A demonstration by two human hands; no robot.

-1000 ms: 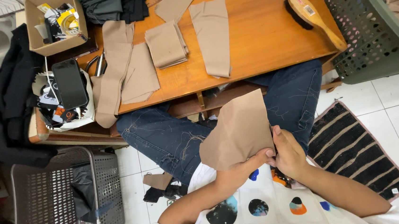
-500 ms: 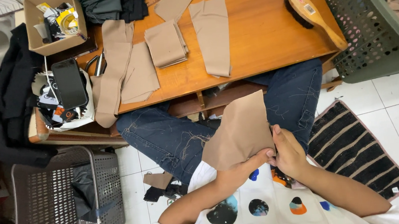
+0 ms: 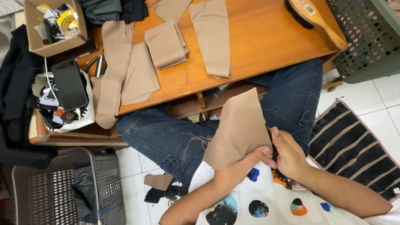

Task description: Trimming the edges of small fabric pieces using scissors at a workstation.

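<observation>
I sit at a wooden table (image 3: pixel 260 36) with my legs in blue jeans under it. Over my lap I hold a tan piece of cloth (image 3: pixel 237 131). My left hand (image 3: pixel 242 164) grips its lower edge. My right hand (image 3: pixel 286 153) pinches the same edge at the cloth's right corner, and something small and dark sits between the two hands; I cannot tell what it is. More tan cloth pieces lie on the table: a folded stack (image 3: pixel 166 44), a long strip (image 3: pixel 213 35) and a draped pile (image 3: pixel 120 71).
A wooden brush (image 3: pixel 316 17) lies at the table's right end beside a green perforated basket (image 3: pixel 370 37). A cardboard box (image 3: pixel 52 24), a phone (image 3: pixel 69 83) and black clothing (image 3: pixel 12 113) sit at the left. A grey basket (image 3: pixel 59 199) and a striped mat (image 3: pixel 355 148) are on the tiled floor.
</observation>
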